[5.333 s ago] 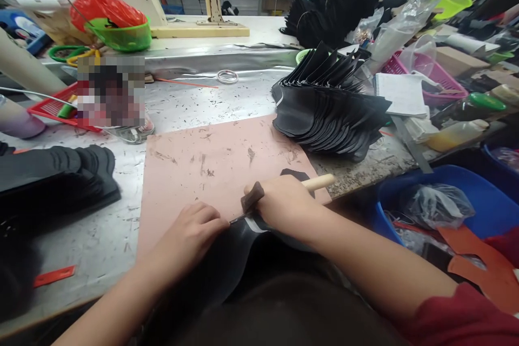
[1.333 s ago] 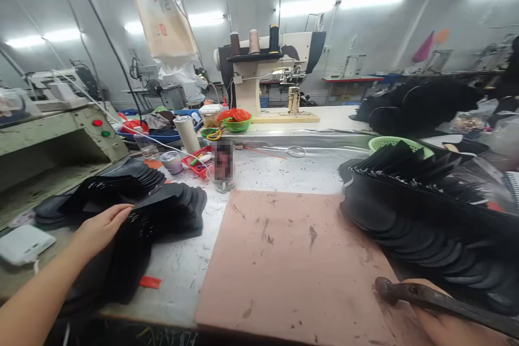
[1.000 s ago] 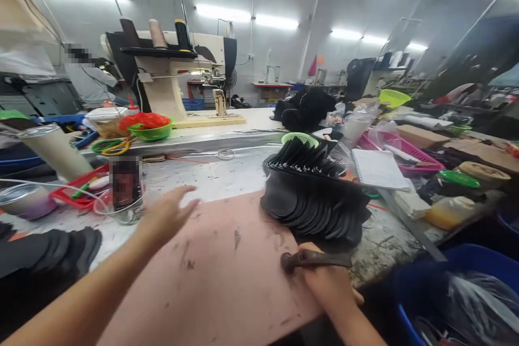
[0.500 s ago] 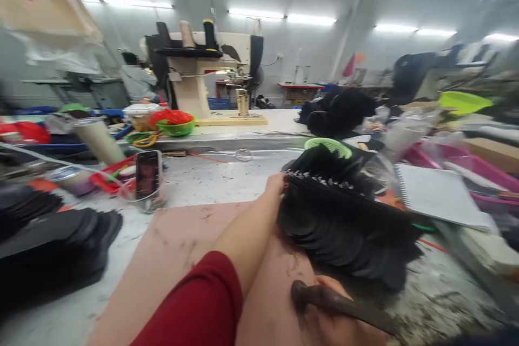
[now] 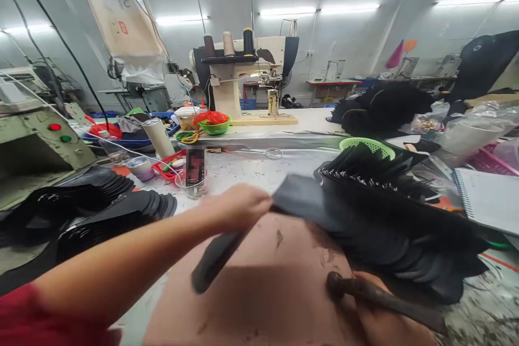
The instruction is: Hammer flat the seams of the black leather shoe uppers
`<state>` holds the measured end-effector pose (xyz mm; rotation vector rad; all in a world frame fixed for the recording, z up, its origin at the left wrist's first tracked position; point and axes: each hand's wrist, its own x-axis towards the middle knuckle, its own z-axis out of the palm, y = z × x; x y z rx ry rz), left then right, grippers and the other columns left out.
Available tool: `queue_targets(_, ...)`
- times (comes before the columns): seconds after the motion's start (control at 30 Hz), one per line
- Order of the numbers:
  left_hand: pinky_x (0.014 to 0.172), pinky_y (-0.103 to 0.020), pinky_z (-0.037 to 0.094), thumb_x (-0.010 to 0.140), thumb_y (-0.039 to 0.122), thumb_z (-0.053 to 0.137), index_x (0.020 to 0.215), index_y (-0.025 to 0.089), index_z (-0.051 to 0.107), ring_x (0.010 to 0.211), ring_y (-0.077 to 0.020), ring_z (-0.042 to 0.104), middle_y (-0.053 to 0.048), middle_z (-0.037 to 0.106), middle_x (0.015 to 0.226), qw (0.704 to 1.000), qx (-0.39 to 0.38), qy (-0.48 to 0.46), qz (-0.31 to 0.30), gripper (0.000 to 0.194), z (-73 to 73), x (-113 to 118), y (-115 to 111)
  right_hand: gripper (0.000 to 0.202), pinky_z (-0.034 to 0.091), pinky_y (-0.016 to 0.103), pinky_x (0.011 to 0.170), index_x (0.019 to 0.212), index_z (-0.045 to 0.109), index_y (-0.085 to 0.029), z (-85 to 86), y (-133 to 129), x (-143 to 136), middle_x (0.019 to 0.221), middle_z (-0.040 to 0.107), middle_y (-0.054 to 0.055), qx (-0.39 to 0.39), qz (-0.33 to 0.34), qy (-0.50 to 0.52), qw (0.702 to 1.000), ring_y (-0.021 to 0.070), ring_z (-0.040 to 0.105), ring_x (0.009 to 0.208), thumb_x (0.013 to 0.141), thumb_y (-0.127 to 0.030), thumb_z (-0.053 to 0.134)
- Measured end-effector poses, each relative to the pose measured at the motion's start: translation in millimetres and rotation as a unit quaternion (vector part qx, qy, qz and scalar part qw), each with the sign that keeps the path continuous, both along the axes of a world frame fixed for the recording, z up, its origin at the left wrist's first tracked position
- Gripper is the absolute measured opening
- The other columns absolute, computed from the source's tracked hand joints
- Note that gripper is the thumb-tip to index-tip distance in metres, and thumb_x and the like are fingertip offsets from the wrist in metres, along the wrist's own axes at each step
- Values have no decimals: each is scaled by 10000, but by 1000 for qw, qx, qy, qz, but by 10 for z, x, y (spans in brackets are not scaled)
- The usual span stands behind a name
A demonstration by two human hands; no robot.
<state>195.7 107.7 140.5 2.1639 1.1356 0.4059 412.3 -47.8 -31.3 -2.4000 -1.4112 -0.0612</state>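
Observation:
My left hand (image 5: 245,206) is closed on the edge of a thin black leather piece (image 5: 300,197), which slants across a pink board (image 5: 267,275) and reaches the stack at its right end. That fanned stack of black leather pieces (image 5: 389,221) lies just right of the board. My right hand (image 5: 385,308), low at the board's right edge, grips a dark hammer (image 5: 377,294) whose rounded end points left. Its fingers are partly hidden behind the tool. Motion blurs the left fingertips a little.
More black pieces (image 5: 117,216) lie in piles at the left. A phone (image 5: 195,170) leans in a glass beside a red basket (image 5: 166,167). Behind are a green basket (image 5: 365,146) and a sewing machine (image 5: 227,84). A spiral notebook (image 5: 490,200) lies at the right.
My left hand has moved left from the stack's edge, drawing a black leather piece over the board. My right hand still holds the hammer. The whole view has turned left.

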Motion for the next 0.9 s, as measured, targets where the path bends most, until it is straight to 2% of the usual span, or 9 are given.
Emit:
queue_targets(0.1, 538, -209, 354, 817, 236, 386, 646, 164, 620, 570, -120, 508, 15, 597, 600, 981, -98, 99, -136, 299, -310, -283, -542, 322, 411, 281, 533, 997, 642, -258, 150, 31, 17, 861, 692, 42, -38, 43, 39, 998, 215, 624, 646, 829, -280, 368)
queue_targets(0.17, 661, -224, 435, 856, 276, 336, 849, 178, 660, 741, -152, 592, -16, 677, 814, 964, -172, 100, -178, 338, -510, -426, -784, 295, 393, 245, 555, 954, 630, -274, 302, 47, 65, 872, 691, -1, -94, 89, 52, 990, 178, 627, 673, 838, -244, 360)
queue_targets(0.2, 757, -241, 448, 871, 312, 331, 941, 189, 654, 866, -168, 600, -29, 676, 956, 955, -204, 94, -195, 353, -586, -480, -855, 273, 380, 242, 560, 936, 631, -259, 382, 53, 96, 844, 691, 7, -126, 84, 24, 988, 176, 624, 668, 829, -239, 380)
queue_targets(0.3, 983, -278, 352, 889, 423, 331, 1076, 232, 617, 1156, -190, 478, -13, 527, 1271, 926, -258, 103, -255, 392, -722, -534, -884, 272, 342, 250, 547, 971, 626, -227, 599, 55, 146, 750, 676, 51, -173, 34, -71, 982, 204, 618, 690, 841, -286, 395)
queue_targets(0.37, 994, -277, 342, 889, 457, 325, 1087, 248, 608, 1166, -191, 466, -8, 519, 1279, 919, -240, 117, -288, 403, -779, -457, -822, 262, 336, 247, 557, 961, 627, -226, 705, 47, 96, 773, 673, 51, -168, 59, -87, 980, 197, 615, 719, 830, -269, 405)
queue_targets(0.43, 920, -277, 396, 888, 444, 331, 1068, 249, 609, 1053, -190, 538, -25, 602, 1151, 927, -188, 121, -302, 385, -845, -297, -774, 247, 336, 250, 564, 933, 629, -227, 759, 39, -13, 814, 672, 46, -163, 122, -88, 975, 192, 612, 746, 812, -243, 415)
queue_targets(0.53, 801, -297, 445, 868, 367, 396, 962, 223, 624, 890, -193, 581, -34, 642, 965, 952, -106, 145, -249, 285, -995, 17, -790, 236, 327, 266, 534, 876, 629, -205, 732, 40, -186, 810, 670, 58, -178, 186, -95, 962, 200, 615, 715, 796, -209, 408)
queue_targets(0.67, 802, -326, 449, 811, 234, 512, 991, 169, 578, 914, -211, 561, -69, 601, 990, 982, 9, 139, -124, 203, -1246, 303, -935, 233, 323, 262, 501, 861, 614, -187, 626, 47, -267, 731, 660, 76, -162, 189, -95, 964, 201, 620, 664, 800, -199, 389)
queue_targets(0.9, 771, -347, 448, 786, 149, 544, 941, 164, 598, 833, -212, 548, -46, 602, 828, 989, 95, 81, -84, 164, -1473, 315, -1065, 251, 370, 275, 527, 850, 629, -176, 628, 71, -185, 754, 664, 92, -176, 201, -92, 959, 221, 631, 702, 791, -194, 386)
